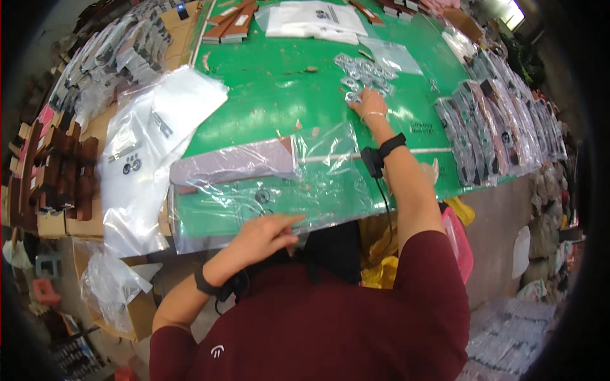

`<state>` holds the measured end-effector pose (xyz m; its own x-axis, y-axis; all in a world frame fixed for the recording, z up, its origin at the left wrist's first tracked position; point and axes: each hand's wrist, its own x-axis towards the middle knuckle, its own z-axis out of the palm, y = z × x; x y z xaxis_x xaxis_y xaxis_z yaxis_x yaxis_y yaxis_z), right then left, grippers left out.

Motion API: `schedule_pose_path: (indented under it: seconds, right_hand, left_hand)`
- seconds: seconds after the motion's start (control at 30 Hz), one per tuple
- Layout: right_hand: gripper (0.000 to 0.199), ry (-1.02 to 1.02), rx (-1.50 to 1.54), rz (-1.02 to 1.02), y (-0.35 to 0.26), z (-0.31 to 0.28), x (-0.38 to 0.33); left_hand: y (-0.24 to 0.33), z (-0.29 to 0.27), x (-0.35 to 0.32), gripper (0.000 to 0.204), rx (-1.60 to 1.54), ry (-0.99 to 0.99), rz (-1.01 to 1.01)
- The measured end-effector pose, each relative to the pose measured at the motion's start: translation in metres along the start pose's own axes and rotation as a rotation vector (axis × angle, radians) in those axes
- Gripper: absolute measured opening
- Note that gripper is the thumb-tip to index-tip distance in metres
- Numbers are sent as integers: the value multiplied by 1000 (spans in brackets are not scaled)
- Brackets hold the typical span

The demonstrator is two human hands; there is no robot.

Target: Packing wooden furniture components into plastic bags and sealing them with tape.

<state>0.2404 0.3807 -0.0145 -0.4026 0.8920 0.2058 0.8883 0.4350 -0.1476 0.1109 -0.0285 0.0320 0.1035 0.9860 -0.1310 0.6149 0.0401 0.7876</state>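
Note:
At the far right of the green table, my right hand (370,103) reaches into a pile of small clear packets (365,70) with round silvery pieces in them. Its fingers bend around one small packet (352,97) at the pile's near edge. My left hand (267,238) hovers at the table's near edge, holding nothing, with its index finger stretched out and the thumb apart. Just beyond it lies a large clear plastic bag (330,190), spread flat. A long brown panel (235,164) rests inside or under that film; which one I cannot tell.
Flat clear bags (162,120) are stacked at left, beside brown bars (63,168). More bags (314,22) and brown pieces (235,22) lie at the back. Rows of wrapped items (483,130) line the right side. A cardboard box (136,311) stands below at left.

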Motion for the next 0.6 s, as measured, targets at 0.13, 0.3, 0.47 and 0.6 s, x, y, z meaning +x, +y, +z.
schedule_pose_path:
  seconds: [0.13, 0.3, 0.47, 0.6]
  right_hand:
    - [40, -94, 404, 72, 18, -33, -24]
    - [33, -27, 1346, 145, 24, -94, -143]
    - [27, -11, 1484, 273, 40, -69, -203]
    - [28, -90, 1474, 296, 48, -63, -219]
  left_hand:
    - [19, -8, 35, 39, 83, 82, -7]
    - [34, 8, 90, 41, 410, 345, 233]
    - [29, 46, 156, 37, 635, 362, 286]
    - [18, 54, 177, 24, 740, 354, 288]
